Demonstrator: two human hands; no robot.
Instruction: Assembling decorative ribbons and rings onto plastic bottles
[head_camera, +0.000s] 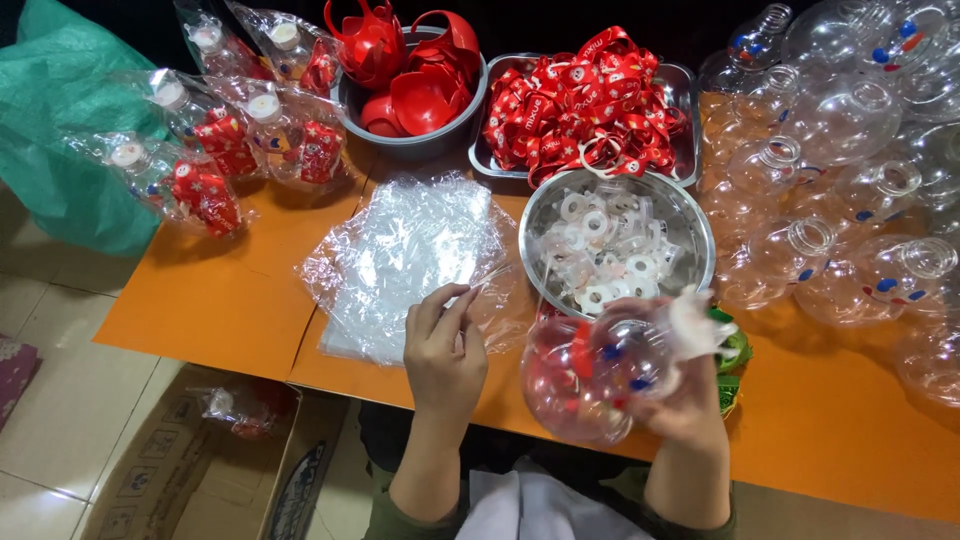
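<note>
Bowl (700, 225) holds white caps; right hand (690, 400) grips clear bottle (585, 375).

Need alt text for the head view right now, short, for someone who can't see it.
Over an orange table, the right hand holds a clear round bottle with red parts inside, while the left hand pinches a clear plastic bag from a stack of bags. Behind sit a steel bowl of white rings and a tray of red ribbons.

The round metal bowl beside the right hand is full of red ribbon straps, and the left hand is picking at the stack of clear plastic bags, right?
Not quite. The head view shows the round metal bowl holds white plastic rings; the red ribbon straps fill the rectangular metal tray behind it. The left hand is indeed picking at the stack of clear plastic bags.
</note>
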